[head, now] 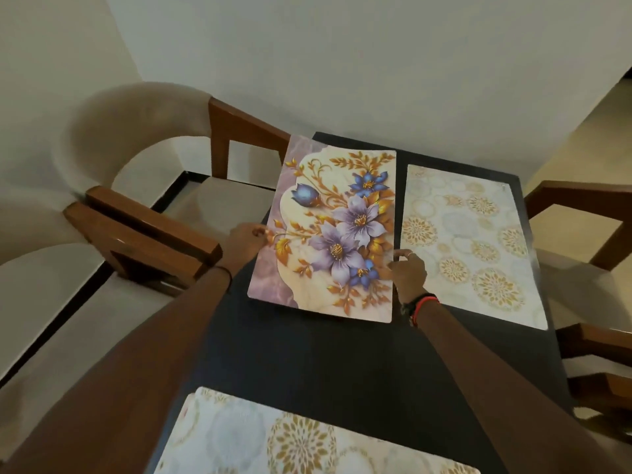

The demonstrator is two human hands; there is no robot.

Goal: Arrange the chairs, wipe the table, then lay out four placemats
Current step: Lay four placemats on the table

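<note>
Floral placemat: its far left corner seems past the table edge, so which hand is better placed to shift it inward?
Left, probably. The left hand pinches the floral placemat at its left edge, near the overhanging corner, so it can push inward. The right hand holds the right edge, beside the patterned placemat.

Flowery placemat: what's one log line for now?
left hand: pinches purple-flowered rectangular placemat | right hand: holds same | dark table: far gold-patterned placemat, near gold-patterned placemat laid
</note>
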